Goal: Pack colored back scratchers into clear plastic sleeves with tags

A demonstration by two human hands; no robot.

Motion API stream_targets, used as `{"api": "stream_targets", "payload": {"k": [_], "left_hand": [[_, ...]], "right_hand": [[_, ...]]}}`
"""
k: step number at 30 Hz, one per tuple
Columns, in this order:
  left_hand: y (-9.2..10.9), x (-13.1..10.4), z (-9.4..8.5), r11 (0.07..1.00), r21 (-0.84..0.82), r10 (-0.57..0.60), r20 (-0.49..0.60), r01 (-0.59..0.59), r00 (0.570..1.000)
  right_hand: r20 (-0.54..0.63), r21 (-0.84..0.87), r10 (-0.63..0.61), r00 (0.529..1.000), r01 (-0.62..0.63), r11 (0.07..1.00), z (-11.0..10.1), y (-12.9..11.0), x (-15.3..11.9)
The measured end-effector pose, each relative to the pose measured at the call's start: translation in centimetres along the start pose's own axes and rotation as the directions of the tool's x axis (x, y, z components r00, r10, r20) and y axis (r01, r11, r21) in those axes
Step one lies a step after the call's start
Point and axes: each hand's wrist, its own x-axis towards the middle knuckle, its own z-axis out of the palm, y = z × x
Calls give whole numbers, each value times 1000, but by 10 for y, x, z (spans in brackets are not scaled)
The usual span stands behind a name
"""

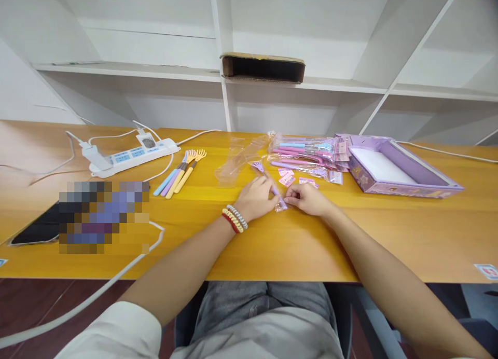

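My left hand [254, 199] is closed around a purple back scratcher [258, 166] with a clawed head, which points away from me. Clear plastic [280, 207] shows at its near end, seemingly a bag. Close beside that end, my right hand [307, 198] has its thumb and fingers pinched together; what they hold, if anything, I cannot make out. Small pink printed cards [287, 179] lie just beyond my right hand. Past my left hand are clear, flat plastic bags [233, 167]. Several bagged back scratchers [307, 150] in pink, purple and blue are piled farther back.
Unbagged back scratchers [182, 176] in yellow, blue and purple lie to the left. Behind them is a white power strip [134, 156] with cables. A black phone [37, 226] rests at far left, beside a blurred patch. An open purple box [404, 188] sits right; a cardboard box [262, 56] is shelved.
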Motion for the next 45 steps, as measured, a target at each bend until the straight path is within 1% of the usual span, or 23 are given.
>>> {"api": "stream_targets", "payload": {"k": [1,3,4,5,8,11,14,18,21,23,24,26,28,29,30,32,34,41,43,45], "left_hand": [[0,0,-1,995,37,-91,24,90,996],[1,0,-3,966,116,-244,107,231,964],[1,-1,-4,952,152,-288,145,266,947],[2,-2,-4,945,179,-306,172,275,937],[5,-4,-2,951,185,-281,193,246,940],[8,-5,1,964,134,-254,196,231,947],[7,-4,3,969,84,-244,173,232,954],[2,-2,4,973,-44,-216,157,226,964],[1,0,5,944,-200,-234,153,262,960],[1,2,6,874,-349,-279,211,339,937],[2,2,7,814,-427,-306,259,393,916],[3,3,8,665,-544,-371,354,512,858],[3,5,7,542,-590,-434,413,598,801],[3,5,7,511,-596,-445,433,620,784],[2,6,6,501,-595,-437,453,629,777],[1,6,5,523,-586,-374,495,619,784],[0,6,5,555,-586,-316,509,591,801],[2,1,10,651,-576,-284,419,494,863],[4,0,10,642,-597,-285,396,481,873],[5,1,9,567,-645,-310,408,512,859]], "right_hand": [[2,0,-3,1000,3,1000,0,0,0],[6,0,-3,1000,3,1000,1,0,0],[7,-2,0,1000,0,1000,1,0,0],[7,-6,3,1000,-3,1000,1,-1,0],[10,-32,-3,1000,3,999,1,-2,-1],[11,-69,-18,1000,18,997,1,-5,-1],[-2,-106,-20,1000,20,994,1,-7,-1],[-12,-144,-13,1000,11,989,3,-8,-1],[-9,-168,-11,1000,9,986,4,-7,-1],[-3,-176,-16,1000,15,984,4,-7,-1],[-1,-179,-18,1000,17,984,4,-7,-1],[1,-187,-18,1000,18,982,4,-7,-1],[-2,-194,-15,1000,14,981,4,-8,-1],[-4,-196,-12,1000,11,981,4,-8,-1],[-6,-198,-9,1000,8,980,4,-8,-1],[-4,-202,-7,1000,6,979,4,-8,-1],[0,-208,-8,1000,8,978,4,-8,-1],[2,-236,-2,1000,2,972,4,-7,-1],[2,-241,-2,1000,2,971,4,-8,-1],[0,-240,-5,1000,5,971,4,-8,-1]]}}
